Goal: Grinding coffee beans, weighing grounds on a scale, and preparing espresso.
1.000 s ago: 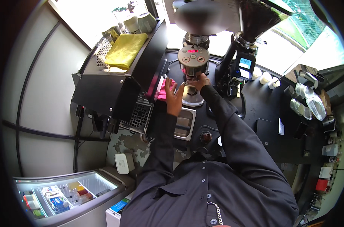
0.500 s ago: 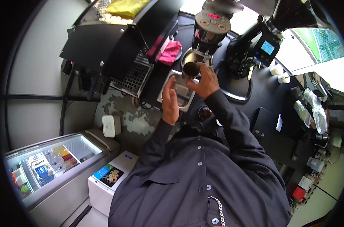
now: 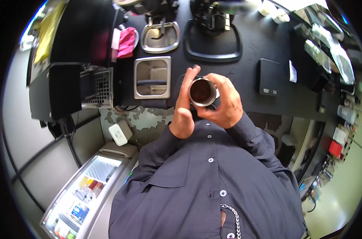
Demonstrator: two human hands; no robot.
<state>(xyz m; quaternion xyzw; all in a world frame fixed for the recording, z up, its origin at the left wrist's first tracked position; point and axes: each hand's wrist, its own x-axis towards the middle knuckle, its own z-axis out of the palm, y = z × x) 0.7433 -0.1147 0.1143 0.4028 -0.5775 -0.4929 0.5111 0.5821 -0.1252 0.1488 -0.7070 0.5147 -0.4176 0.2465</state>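
A metal dosing cup [image 3: 202, 92] with brown ground coffee inside is in front of my chest, at the counter's near edge. The fingers and thumb of my right hand [image 3: 228, 104] curl round its right side. My left hand [image 3: 183, 110] stays open, its straight fingers along the cup's left side, seemingly touching it. Something dark with a white part lies behind the cup, mostly hidden by it and my hands. To the left of my hands is a steel knock box [image 3: 169, 77] with a black bar across it.
Behind the knock box sits a steel grinder tray [image 3: 160, 50], with a larger black tray [image 3: 213, 58] to its right. A black scale [image 3: 269, 77] lies on the right. At left are a pink cloth [image 3: 126, 42] and a black machine with a grated tray [image 3: 98, 91].
My right hand has brought the cup from the grinder tray back towards my body. My left hand has come up against the cup's side. The view has swung to the right.
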